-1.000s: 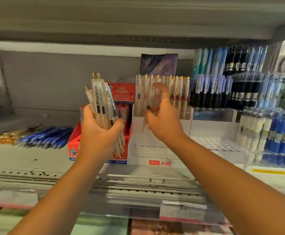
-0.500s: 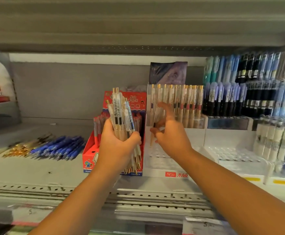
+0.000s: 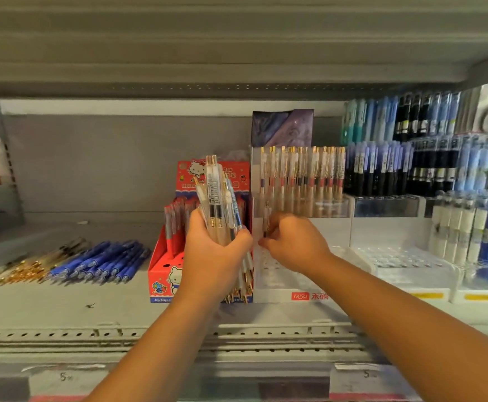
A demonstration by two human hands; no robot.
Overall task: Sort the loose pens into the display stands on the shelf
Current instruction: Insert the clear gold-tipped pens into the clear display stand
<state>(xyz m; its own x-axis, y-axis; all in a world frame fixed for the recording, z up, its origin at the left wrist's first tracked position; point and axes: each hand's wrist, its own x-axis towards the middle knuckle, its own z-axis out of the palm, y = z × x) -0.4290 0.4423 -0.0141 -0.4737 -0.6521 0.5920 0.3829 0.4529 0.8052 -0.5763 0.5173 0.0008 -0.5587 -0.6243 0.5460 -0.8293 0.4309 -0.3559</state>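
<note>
L hand (image 3: pixel 216 253) grips a bundle of clear pens (image 3: pixel 219 198) upright, fingers wrapped round the barrels, gold tips poking out below, just in front of the red box (image 3: pixel 166 274). R hand (image 3: pixel 295 245) has its fingers curled, pinching what looks like one clear pen (image 3: pixel 266 217) upright at the left edge of the white stand (image 3: pixel 289 288). It's a bit blurry, so grip detail is unclear. The stand's back row (image 3: pixel 303 175) is full of matching pens; the front holes look mostly empty. More loose pens lie on the shelf (image 3: pixel 63 306) to the left: a blue pile (image 3: pixel 100 262) and a gold-trimmed pile (image 3: pixel 19 271), well apart from both hands.

Step in hand, prob.: seat the single pen in a hole near the stand's left side. To do it well:
- Keep the pen vertical and line its tip w/ a hole before pushing. At an angle it may jam or knock neighbours.
- Fill next to the back row first so later pens don't block reach.
- Keep the L hand's bundle tight & off the red box so nothing slips.
- Blue pens don't match here; likely for the stands further right (image 3: pixel 399 256).
</note>
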